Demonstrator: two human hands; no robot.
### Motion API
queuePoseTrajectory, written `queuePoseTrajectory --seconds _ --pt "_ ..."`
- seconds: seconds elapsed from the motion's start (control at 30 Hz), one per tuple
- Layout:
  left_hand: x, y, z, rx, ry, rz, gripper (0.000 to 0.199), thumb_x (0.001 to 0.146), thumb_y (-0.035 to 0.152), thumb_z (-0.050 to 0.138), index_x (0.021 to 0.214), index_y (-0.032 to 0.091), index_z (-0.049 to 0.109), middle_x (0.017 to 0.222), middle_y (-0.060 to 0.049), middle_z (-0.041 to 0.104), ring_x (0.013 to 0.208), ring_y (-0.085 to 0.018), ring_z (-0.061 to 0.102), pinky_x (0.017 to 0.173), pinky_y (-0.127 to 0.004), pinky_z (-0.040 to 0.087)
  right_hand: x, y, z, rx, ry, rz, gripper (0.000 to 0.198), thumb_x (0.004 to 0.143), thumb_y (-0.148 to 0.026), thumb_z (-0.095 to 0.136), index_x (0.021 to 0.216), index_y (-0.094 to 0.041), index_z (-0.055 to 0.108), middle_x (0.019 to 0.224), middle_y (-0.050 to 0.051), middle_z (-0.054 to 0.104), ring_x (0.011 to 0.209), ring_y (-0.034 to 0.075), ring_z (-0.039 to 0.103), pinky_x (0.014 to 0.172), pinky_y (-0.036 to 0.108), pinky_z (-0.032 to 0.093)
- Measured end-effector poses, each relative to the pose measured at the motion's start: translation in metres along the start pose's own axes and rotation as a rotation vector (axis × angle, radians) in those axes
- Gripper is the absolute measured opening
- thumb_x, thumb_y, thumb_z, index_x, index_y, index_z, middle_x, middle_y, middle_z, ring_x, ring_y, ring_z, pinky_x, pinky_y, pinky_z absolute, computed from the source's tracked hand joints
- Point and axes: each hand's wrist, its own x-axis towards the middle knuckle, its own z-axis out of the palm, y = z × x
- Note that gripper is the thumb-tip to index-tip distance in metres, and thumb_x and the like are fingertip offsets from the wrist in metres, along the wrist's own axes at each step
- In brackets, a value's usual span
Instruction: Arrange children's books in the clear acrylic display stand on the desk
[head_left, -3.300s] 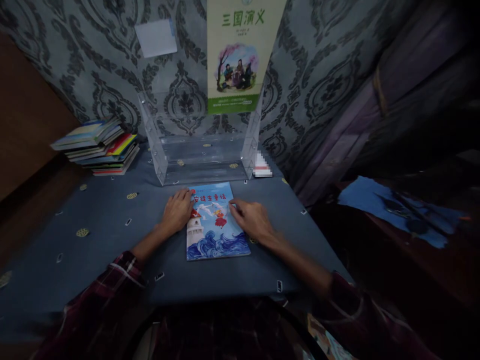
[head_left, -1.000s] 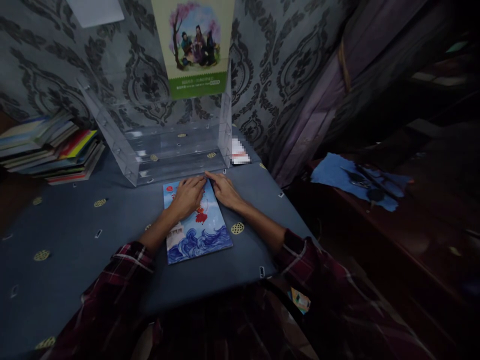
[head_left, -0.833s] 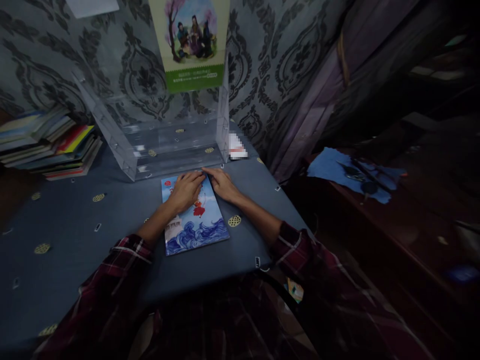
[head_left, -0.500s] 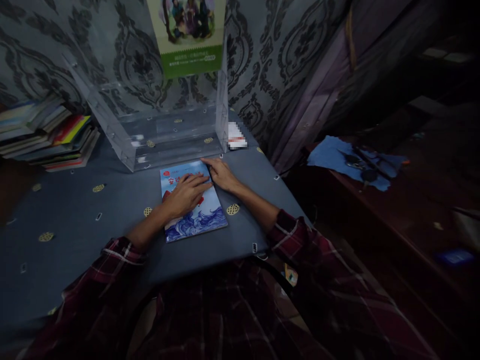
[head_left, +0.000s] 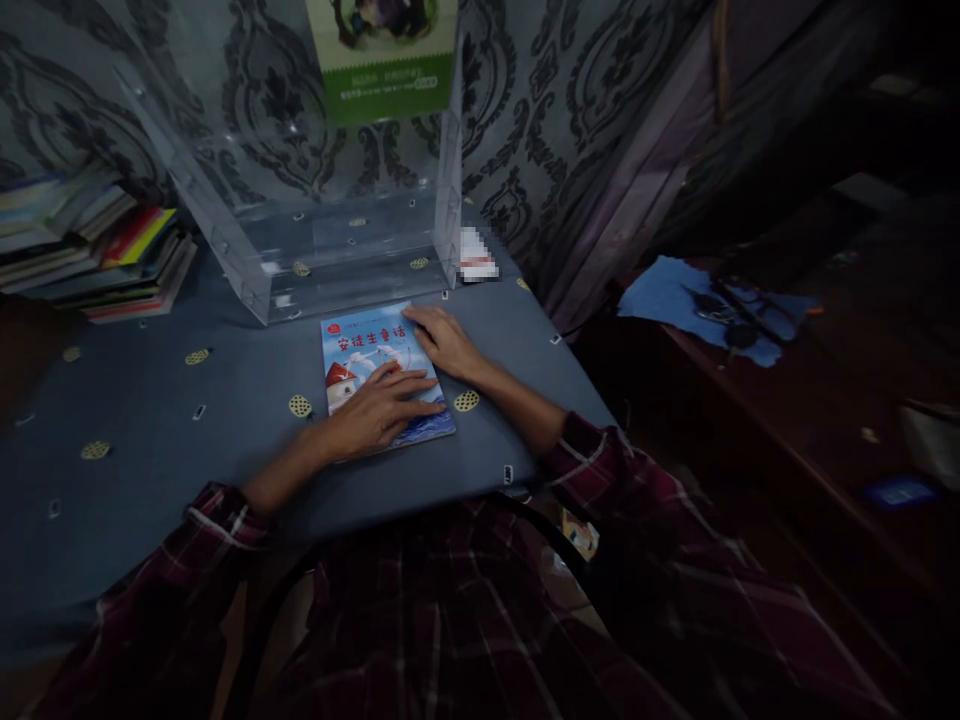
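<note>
A thin blue picture book (head_left: 352,362) lies closed on the grey-blue tablecloth in front of me. Red characters run across its cover, with a red-roofed white house and waves below. My left hand (head_left: 375,408) rests flat on the lower half of the cover, fingers apart and pointing right. At the upper right corner, my right hand (head_left: 444,340) touches the book's edge with its fingers stretched out. Part of the cover is hidden under the left hand.
Behind the book stands a clear acrylic rack (head_left: 352,290) with a green-edged poster (head_left: 386,80). A pile of books (head_left: 135,260) is at the left. A blurred-out white item (head_left: 476,258) lies by the rack. On a dark red surface at right is a blue cloth (head_left: 667,295) bearing dark objects.
My left hand has slid down the cover toward me, uncovering the red title characters. The right hand stays at the upper right corner. The whole view has shifted slightly.
</note>
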Motion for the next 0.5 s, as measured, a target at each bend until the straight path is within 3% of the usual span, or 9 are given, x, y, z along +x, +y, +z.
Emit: queuePoseTrajectory --seconds 0.33,0.5 --pt "-0.001 -0.002 0.004 0.031 0.095 0.043 0.038 0.102 0.018 0.048 0.133 0.03 0.066 0.144 -0.01 0.06 0.134 -0.022 0.054 0.12 -0.057 0.032 -0.119 -0.043 -0.03 -0.044 -0.077 -0.027 0.045 0.104 -0.028 0.046 0.147 -0.023 0.055 0.153 0.011 0.057 0.146 0.027 0.048 0.118 0.059 0.04" --pt "-0.003 0.0 0.0 0.055 0.117 0.105 0.037 0.1 0.016 0.05 0.128 0.029 0.068 0.133 -0.009 0.063 0.123 -0.022 0.059 0.116 -0.055 0.038 -0.154 -0.064 -0.038 -0.022 -0.041 -0.103 0.042 0.104 -0.022 0.047 0.144 -0.024 0.059 0.147 0.011 0.062 0.139 0.025 0.056 0.115 0.057 0.046"
